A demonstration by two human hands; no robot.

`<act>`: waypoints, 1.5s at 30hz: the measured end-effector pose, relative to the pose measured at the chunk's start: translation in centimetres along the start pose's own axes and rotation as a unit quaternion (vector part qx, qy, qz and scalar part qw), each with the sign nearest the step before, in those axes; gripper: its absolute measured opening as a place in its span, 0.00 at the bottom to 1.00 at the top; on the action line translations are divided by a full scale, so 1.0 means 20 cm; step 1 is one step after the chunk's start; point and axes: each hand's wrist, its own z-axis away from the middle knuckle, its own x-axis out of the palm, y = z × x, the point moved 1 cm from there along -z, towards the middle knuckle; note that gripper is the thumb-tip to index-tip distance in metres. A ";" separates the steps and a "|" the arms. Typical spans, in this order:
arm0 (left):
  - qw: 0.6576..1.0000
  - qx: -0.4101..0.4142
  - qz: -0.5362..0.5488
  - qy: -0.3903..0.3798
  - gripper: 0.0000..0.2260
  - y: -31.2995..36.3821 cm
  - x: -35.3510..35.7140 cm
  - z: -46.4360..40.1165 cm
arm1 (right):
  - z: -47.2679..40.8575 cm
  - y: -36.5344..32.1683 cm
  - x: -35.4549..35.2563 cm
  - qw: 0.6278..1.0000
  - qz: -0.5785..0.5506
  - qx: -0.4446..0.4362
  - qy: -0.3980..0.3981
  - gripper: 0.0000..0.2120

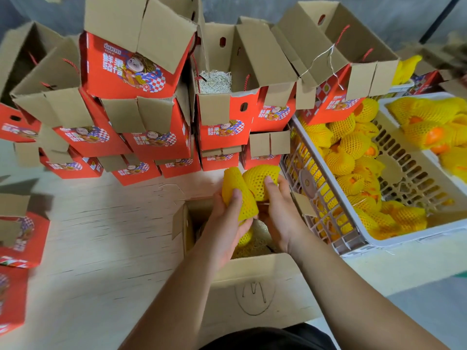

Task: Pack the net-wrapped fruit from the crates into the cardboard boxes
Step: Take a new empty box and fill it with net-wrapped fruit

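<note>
Directly above an open cardboard box point(252, 281) in front of me, my left hand point(225, 223) grips a fruit in yellow foam net point(238, 195). Beside it, my right hand point(278, 213) holds a second net-wrapped fruit point(260, 180), the two fruits touching. Inside the box, on straw-like filler, another yellow-netted fruit point(245, 237) shows partly under my left hand. To my right, a white plastic crate point(336, 213) holds several net-wrapped fruits point(351, 157).
Red printed cardboard boxes point(134, 69) with open flaps stand stacked across the back; one point(214, 82) shows shredded filler inside. More red boxes point(20, 238) sit at the left. A second white crate point(394, 114) of netted fruit rests at the far right. Pale tabletop point(101, 236) lies left of the open box.
</note>
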 end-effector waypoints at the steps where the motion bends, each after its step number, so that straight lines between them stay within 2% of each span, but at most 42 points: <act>1: 1.000 -0.014 -0.019 -0.005 0.26 -0.02 -0.01 0.01 | 0.00 -0.01 0.00 1.000 0.007 0.003 0.010 0.13; 4: 0.982 -0.005 -0.190 -0.021 0.29 -0.04 -0.05 0.03 | -0.01 -0.03 0.01 0.998 0.052 0.022 -0.005 0.09; 5: 0.976 -0.001 -0.217 -0.027 0.28 -0.03 -0.07 0.03 | -0.02 -0.04 0.01 0.998 0.068 0.016 -0.003 0.09; 7: 0.982 -0.007 -0.191 -0.005 0.25 -0.02 -0.11 0.04 | -0.04 -0.04 -0.03 0.991 0.129 -0.037 0.027 0.09; 9: 0.984 -0.023 -0.165 0.063 0.20 -0.02 -0.15 0.05 | -0.05 -0.03 -0.12 0.965 0.248 -0.082 0.034 0.10; 12: 0.945 -0.083 -0.296 0.109 0.17 -0.04 -0.21 0.05 | -0.06 0.03 -0.22 0.893 0.447 -0.005 -0.048 0.19; 14: 0.885 -0.098 -0.447 0.090 0.20 -0.06 -0.24 0.03 | -0.11 0.06 -0.20 0.840 0.538 0.044 -0.060 0.27; 16: 0.790 -0.109 -0.601 0.059 0.22 -0.08 -0.25 0.01 | -0.16 0.10 -0.17 0.806 0.584 0.078 -0.055 0.31; 19: 0.673 -0.229 -0.703 -0.007 0.29 -0.12 -0.25 -0.05 | -0.19 0.18 -0.17 0.804 0.574 0.153 -0.040 0.42; 21: 0.620 -0.270 -0.736 -0.010 0.29 -0.14 -0.26 -0.08 | -0.18 0.22 -0.17 0.798 0.562 0.211 -0.054 0.46; 23: 0.595 -0.282 -0.753 0.023 0.29 -0.15 -0.26 -0.10 | -0.17 0.22 -0.16 0.784 0.578 0.217 -0.065 0.39; 25: 0.591 -0.284 -0.754 0.042 0.31 -0.15 -0.25 -0.10 | -0.16 0.20 -0.15 0.780 0.589 0.206 -0.048 0.37; 27: 0.592 -0.238 -0.769 0.050 0.32 -0.13 -0.22 -0.10 | -0.14 0.15 -0.15 0.779 0.598 0.186 -0.044 0.38; 28: 0.612 -0.193 -0.765 0.055 0.30 -0.11 -0.20 -0.12 | -0.13 0.13 -0.15 0.778 0.606 0.160 -0.052 0.35; 29: 0.654 -0.146 -0.739 0.061 0.25 -0.10 -0.17 -0.13 | -0.12 0.11 -0.15 0.782 0.607 0.129 -0.060 0.30; 30: 0.711 -0.099 -0.694 0.059 0.18 -0.10 -0.13 -0.13 | -0.11 0.10 -0.15 0.792 0.599 0.093 -0.067 0.25; 31: 0.767 -0.054 -0.637 0.051 0.09 -0.10 -0.07 -0.14 | -0.10 0.08 -0.16 0.810 0.579 0.062 -0.067 0.21; 32: 0.807 -0.017 -0.589 0.040 0.03 -0.11 -0.01 -0.14 | -0.09 0.06 -0.16 0.834 0.547 0.032 -0.062 0.19; 35: 0.871 0.062 -0.486 0.026 0.06 -0.11 0.21 -0.15 | -0.04 -0.01 -0.22 0.921 0.387 -0.037 -0.016 0.09; 36: 0.884 0.080 -0.459 0.024 0.06 -0.11 0.28 -0.16 | -0.03 -0.05 -0.25 0.939 0.341 -0.050 0.006 0.09; 38: 0.896 0.102 -0.432 0.021 0.06 -0.12 0.42 -0.20 | -0.01 -0.12 -0.34 0.959 0.273 -0.065 0.033 0.10; 41: 0.889 0.123 -0.442 -0.001 0.08 -0.16 0.64 -0.28 | -0.01 -0.23 -0.52 0.976 0.185 -0.099 0.063 0.10; 45: 0.868 0.170 -0.466 -0.031 0.12 -0.26 0.96 -0.41 | -0.08 -0.34 -0.83 0.966 0.198 -0.134 0.100 0.09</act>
